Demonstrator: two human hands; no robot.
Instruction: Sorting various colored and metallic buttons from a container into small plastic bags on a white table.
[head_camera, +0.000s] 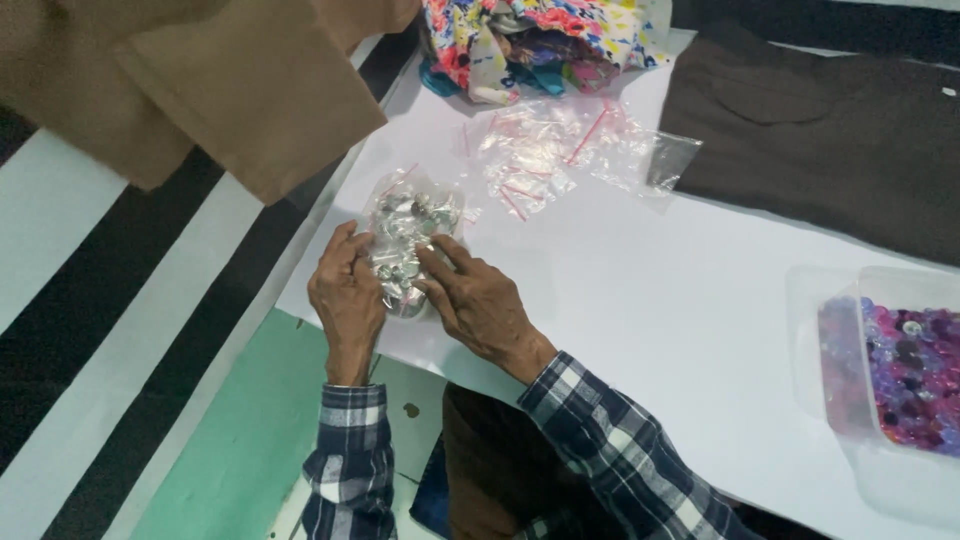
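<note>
The person is working at a white worktop (640, 300), both hands together on a small clear plastic bag (408, 245) that is packed with shiny silver pieces, too small to tell apart. The bag is lying near the worktop's left edge, just in front of the person. The left hand (347, 295) is curling around the bag's left side, its fingers pressing against the plastic. The right hand (478, 300) is closing on the bag's right side, thumb and forefinger pinching the plastic near its middle. So both hands are clamped on the same bag, with only the bag between them. Checked blue and white sleeves (620, 450) are covering both forearms.

Just beyond the bag, a loose heap of empty clear zip bags (560, 150) with red closing strips is lying on the worktop, near the held bag but not touching it as far as can be seen. Farther back, a bundle of bright patterned cloth (530, 40) is resting at the worktop's far edge. A dark brown cloth (830, 140) is spreading flat over the far right part. At the right edge, well apart from the hands, a clear plastic box (890, 480) is holding purple and pink beads (900, 370). A tan cloth (240, 90) is hanging in from the upper left, over the striped floor (90, 330).
</note>
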